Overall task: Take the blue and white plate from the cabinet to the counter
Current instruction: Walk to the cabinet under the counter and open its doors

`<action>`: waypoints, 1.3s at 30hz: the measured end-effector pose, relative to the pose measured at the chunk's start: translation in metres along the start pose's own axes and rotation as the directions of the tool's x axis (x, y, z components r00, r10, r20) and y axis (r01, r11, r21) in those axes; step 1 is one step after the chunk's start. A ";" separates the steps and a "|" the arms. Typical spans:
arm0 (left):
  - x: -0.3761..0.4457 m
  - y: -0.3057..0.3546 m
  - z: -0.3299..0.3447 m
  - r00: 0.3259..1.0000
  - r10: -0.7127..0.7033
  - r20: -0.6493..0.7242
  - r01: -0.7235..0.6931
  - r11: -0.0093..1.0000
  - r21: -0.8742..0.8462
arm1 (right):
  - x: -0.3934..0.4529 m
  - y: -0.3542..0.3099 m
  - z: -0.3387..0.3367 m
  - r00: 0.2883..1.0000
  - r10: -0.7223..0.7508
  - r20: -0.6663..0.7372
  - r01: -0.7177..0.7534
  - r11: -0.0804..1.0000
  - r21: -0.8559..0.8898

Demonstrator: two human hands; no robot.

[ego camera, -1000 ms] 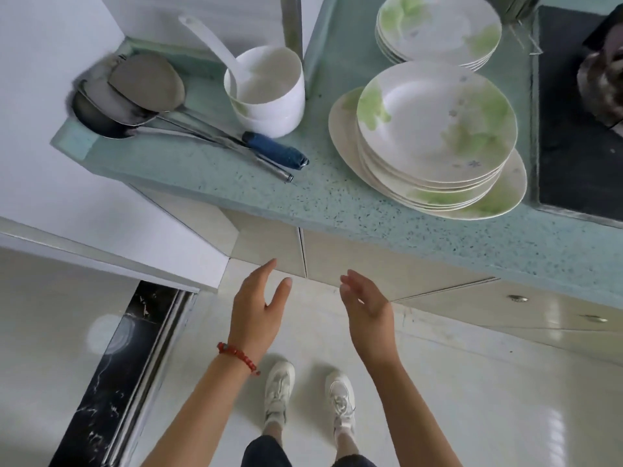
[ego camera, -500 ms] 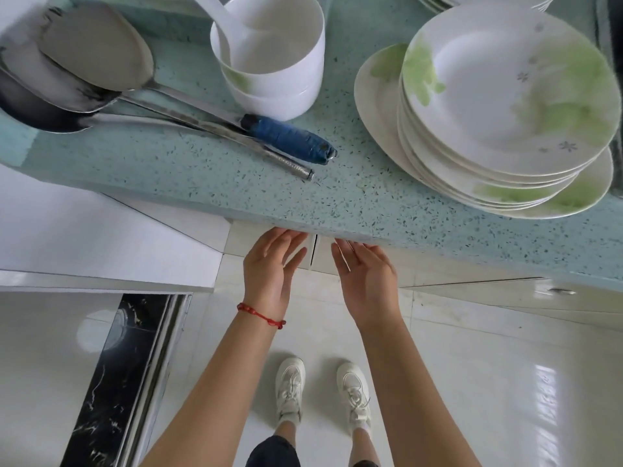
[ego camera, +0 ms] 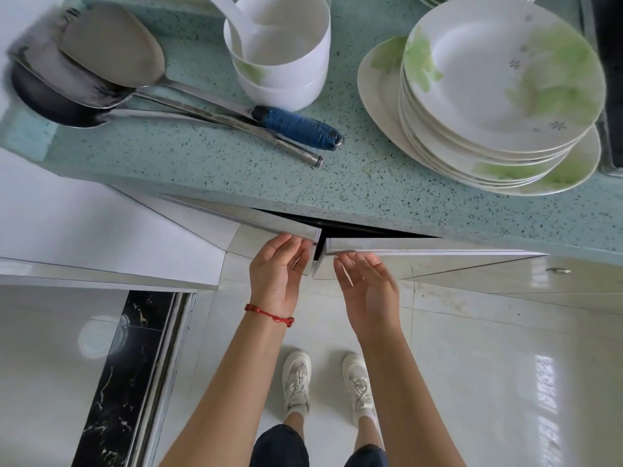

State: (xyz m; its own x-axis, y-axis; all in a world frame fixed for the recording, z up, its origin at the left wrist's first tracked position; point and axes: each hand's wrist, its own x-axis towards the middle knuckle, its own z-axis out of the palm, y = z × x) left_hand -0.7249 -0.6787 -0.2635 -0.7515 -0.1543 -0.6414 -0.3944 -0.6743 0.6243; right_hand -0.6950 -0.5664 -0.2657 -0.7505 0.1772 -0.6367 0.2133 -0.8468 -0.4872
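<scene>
Under the speckled green counter (ego camera: 236,173), two white cabinet doors stand slightly ajar, with a dark gap behind them. My left hand (ego camera: 276,267) grips the top edge of the left door (ego camera: 256,219). My right hand (ego camera: 367,288) has its fingertips on the top edge of the right door (ego camera: 421,246). The cabinet's inside is dark and hidden. No blue and white plate is in view.
On the counter lie a stack of white and green plates (ego camera: 499,89), stacked white bowls (ego camera: 279,59) with a white spoon, and metal ladles (ego camera: 101,62), one with a blue handle (ego camera: 296,128). A stove edge (ego camera: 610,79) is at far right. My feet stand on glossy white floor tiles.
My hands rose from mid-air to the cabinet doors' top edges and pulled both doors slightly outward. The view moved closer to the counter.
</scene>
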 end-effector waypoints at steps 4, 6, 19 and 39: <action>-0.012 -0.004 -0.023 0.999 0.040 -0.019 -0.037 0.992 0.121 | -0.013 0.006 -0.006 0.996 -0.053 -0.067 0.049 0.997 -0.060; -0.017 -0.005 -0.035 0.998 0.065 -0.013 -0.061 0.979 0.194 | -0.019 0.009 -0.009 0.991 -0.080 -0.107 0.068 0.991 -0.113; -0.056 0.005 -0.099 0.996 0.084 0.007 -0.082 0.946 0.313 | -0.073 0.016 -0.061 0.968 -0.176 -0.181 0.115 0.946 -0.304; -0.107 0.028 -0.152 0.973 0.161 -0.166 -0.075 0.898 0.434 | -0.138 -0.011 -0.150 0.966 -0.251 -0.068 0.192 0.864 -0.465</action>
State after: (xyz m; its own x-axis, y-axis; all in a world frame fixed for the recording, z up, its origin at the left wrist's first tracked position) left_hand -0.5745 -0.7910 -0.2451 -0.7072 -0.3784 -0.5973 -0.5276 -0.2800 0.8020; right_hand -0.4999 -0.5064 -0.2619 -0.7357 0.4179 -0.5330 0.3308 -0.4649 -0.8212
